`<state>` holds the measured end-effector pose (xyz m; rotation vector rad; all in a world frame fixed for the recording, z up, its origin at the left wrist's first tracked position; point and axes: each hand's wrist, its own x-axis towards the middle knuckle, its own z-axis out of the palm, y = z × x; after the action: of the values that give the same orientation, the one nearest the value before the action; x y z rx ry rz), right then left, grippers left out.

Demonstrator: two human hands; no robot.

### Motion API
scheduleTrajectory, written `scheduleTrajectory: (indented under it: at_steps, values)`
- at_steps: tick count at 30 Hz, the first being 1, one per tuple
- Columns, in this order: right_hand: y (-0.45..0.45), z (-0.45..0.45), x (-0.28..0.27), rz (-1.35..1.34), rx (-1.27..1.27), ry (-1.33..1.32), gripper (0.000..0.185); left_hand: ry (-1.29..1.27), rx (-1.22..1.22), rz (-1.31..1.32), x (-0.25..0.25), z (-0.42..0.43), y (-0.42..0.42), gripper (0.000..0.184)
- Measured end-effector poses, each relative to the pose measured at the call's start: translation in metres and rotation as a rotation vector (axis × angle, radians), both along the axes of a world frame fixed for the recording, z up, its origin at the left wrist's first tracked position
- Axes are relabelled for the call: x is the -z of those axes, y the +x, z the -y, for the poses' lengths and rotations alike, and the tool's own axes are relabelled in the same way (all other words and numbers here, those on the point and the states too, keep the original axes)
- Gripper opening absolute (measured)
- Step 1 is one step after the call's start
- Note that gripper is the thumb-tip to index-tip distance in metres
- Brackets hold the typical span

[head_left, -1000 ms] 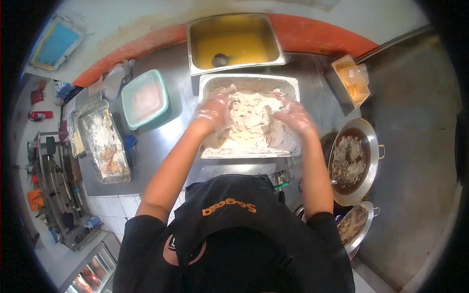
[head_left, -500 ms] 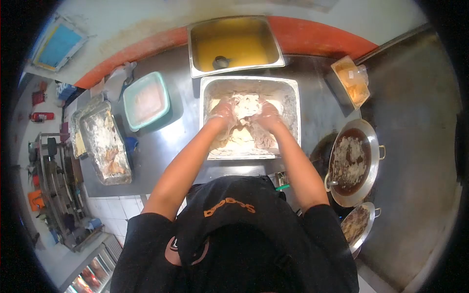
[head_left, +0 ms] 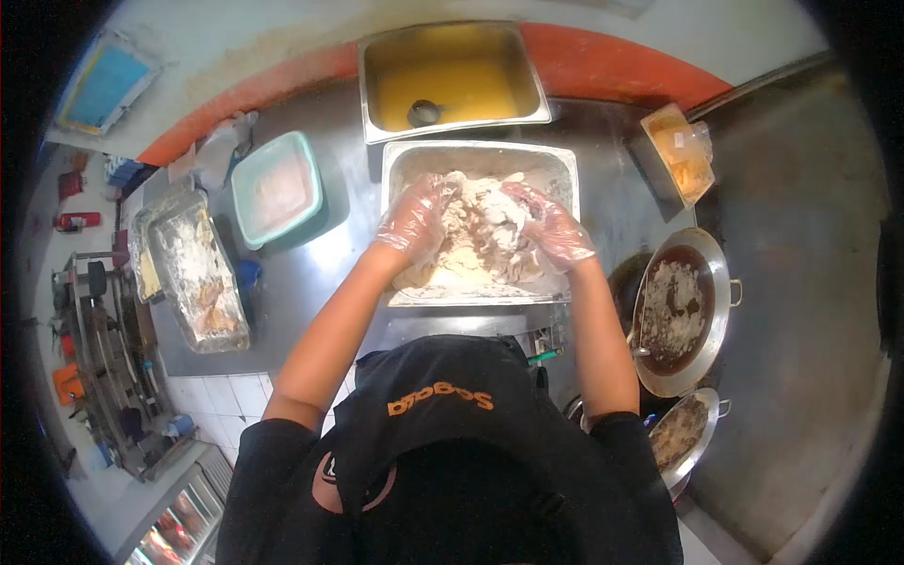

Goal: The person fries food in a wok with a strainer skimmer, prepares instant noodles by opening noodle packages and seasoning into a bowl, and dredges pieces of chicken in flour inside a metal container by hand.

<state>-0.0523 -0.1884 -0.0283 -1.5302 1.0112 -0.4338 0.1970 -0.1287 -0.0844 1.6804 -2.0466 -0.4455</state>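
Note:
My left hand [head_left: 419, 215], in a clear plastic glove, is at the left side of a metal tray [head_left: 480, 149] of white flour. Across from it, my right hand [head_left: 557, 231] wears the same kind of glove. Both hands curve inward with fingers bent around flour-coated pieces [head_left: 499, 218], heaped between them. The flour hides part of the fingertips, and what lies under the coating cannot be made out. Pale flour [head_left: 461, 268] covers the tray's near part.
Behind the tray stands a deep metal pan [head_left: 377, 132] of yellow liquid with a dark ladle [head_left: 424, 114]. A mint-green tub [head_left: 315, 193] and a floury tray [head_left: 247, 330] are on the left. Two frying pans [head_left: 723, 282] [head_left: 706, 452] with frying food stand right.
My hands have come up out of the flour and moved apart, the right one farther to the right. The floured pieces between them are heaped higher and shifted.

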Motion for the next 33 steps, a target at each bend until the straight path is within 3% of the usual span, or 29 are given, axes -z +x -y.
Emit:
scheduleTrajectory:
  at_steps: [1,2,4,5,7,13,15,19,21,27,30,33]
  values:
    - [-0.004,-0.001,0.015,0.144,0.047,0.067,0.058,-0.058,0.037,0.125,-0.001,-0.001,0.0,0.047]
    - [-0.01,-0.001,0.026,0.287,0.096,0.132,0.059,0.054,0.002,0.003,-0.003,-0.004,0.001,0.048]
    - [-0.019,0.001,0.025,0.259,0.123,0.192,0.061,0.277,-0.069,-0.242,-0.044,-0.009,0.0,0.049]
    - [-0.023,0.002,0.024,0.244,0.137,0.221,0.062,0.313,-0.09,-0.207,-0.049,-0.01,0.001,0.051]
    - [-0.03,0.005,0.028,0.164,0.163,0.242,0.063,0.386,-0.131,-0.137,-0.054,-0.008,0.004,0.054]
    - [-0.03,0.005,0.027,-0.003,0.184,0.251,0.066,0.401,-0.207,-0.336,-0.059,-0.005,0.0,0.063]
    - [-0.034,0.006,0.034,-0.04,0.133,0.207,0.064,0.306,-0.162,-0.283,-0.045,-0.006,0.004,0.063]
    - [-0.021,-0.002,0.026,-0.36,0.169,0.104,0.053,0.288,-0.131,-0.285,-0.025,-0.007,0.006,0.064]
    - [-0.009,-0.004,0.019,-0.534,0.182,0.104,0.047,0.271,-0.145,-0.168,-0.027,-0.007,0.002,0.063]
    - [0.027,0.001,0.082,-0.674,-0.081,-0.181,0.035,0.331,-0.137,-0.23,-0.022,-0.005,0.0,0.059]
    - [0.031,0.002,0.075,-0.539,0.101,0.108,0.035,0.335,-0.113,-0.272,-0.022,-0.005,0.0,0.058]
    - [0.016,0.0,0.083,-0.399,0.264,0.045,0.034,0.327,-0.114,-0.313,-0.022,-0.005,0.003,0.058]
